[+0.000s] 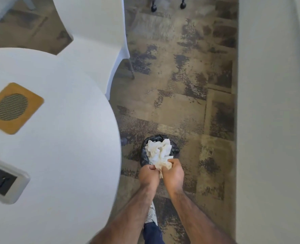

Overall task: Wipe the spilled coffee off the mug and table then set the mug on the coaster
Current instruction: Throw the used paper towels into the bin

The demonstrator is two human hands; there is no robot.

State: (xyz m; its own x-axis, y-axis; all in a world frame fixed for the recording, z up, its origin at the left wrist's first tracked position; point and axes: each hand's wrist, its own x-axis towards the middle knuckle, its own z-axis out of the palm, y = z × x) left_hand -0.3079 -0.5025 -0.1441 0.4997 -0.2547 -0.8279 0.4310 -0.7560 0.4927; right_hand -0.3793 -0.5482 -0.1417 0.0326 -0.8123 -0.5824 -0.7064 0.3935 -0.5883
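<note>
Both my hands hold a crumpled, coffee-stained paper towel over a small bin lined with a black bag on the floor. My left hand and my right hand are closed side by side on the wad's lower end. On the round white table at the left lies a square tan coaster with a grey mesh circle in its middle. The coaster is bare. The mug is out of view.
A white chair stands behind the table. A grey-framed device with a dark screen lies on the table's near left. A pale wall runs along the right. Patterned carpet covers the floor; my shoe shows below my hands.
</note>
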